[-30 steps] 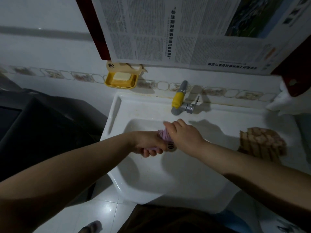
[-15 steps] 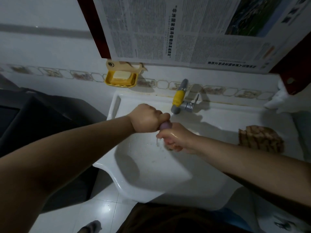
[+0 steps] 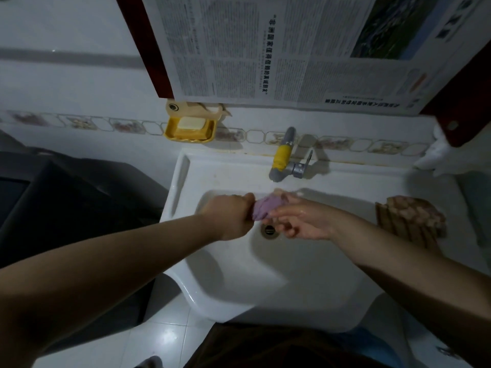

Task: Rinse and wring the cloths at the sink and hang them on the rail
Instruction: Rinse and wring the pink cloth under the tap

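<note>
A small purple cloth [image 3: 264, 209], bunched into a wad, is held over the white sink [image 3: 265, 282] just below the tap [image 3: 281, 160] and above the drain [image 3: 269, 231]. My left hand [image 3: 228, 217] grips its left end in a fist. My right hand [image 3: 300, 220], wet, has its fingers wrapped on the right end from behind, palm turned up. A brown striped cloth [image 3: 410, 221] lies crumpled on the sink's right ledge. No rail is in view.
A yellow soap dish [image 3: 190, 128] with a bar hangs on the tiled wall at the left of the tap. A newspaper sheet [image 3: 279, 49] covers the wall above. A dark appliance [image 3: 53, 208] stands left of the sink. White fabric [image 3: 435, 155] sits at the far right.
Both hands twisted the purple cloth, rising toward the tap and then lowering over the drain. My right hand has turned palm up and the cloth now shows between the hands.
</note>
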